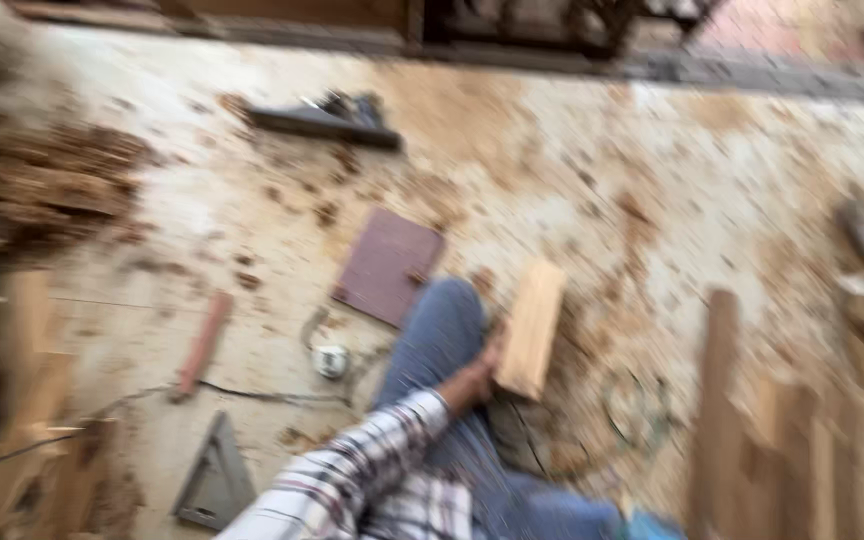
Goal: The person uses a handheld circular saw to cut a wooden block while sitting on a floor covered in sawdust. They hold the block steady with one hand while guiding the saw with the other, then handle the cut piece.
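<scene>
head view, blurred: 1 hand (474,380), which side i cannot tell, holds a wood block (530,328) at lower centre, above a blue-jeaned leg (437,345).

Pale raw wood block (530,328), seemingly rough; dusty matt floor (552,190)

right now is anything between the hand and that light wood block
No. The left hand is already on the light wooden block, gripping its lower end above the person's jeans-clad leg. Nothing visible sits between them, though the picture is blurred. The other hand is out of view.
</scene>
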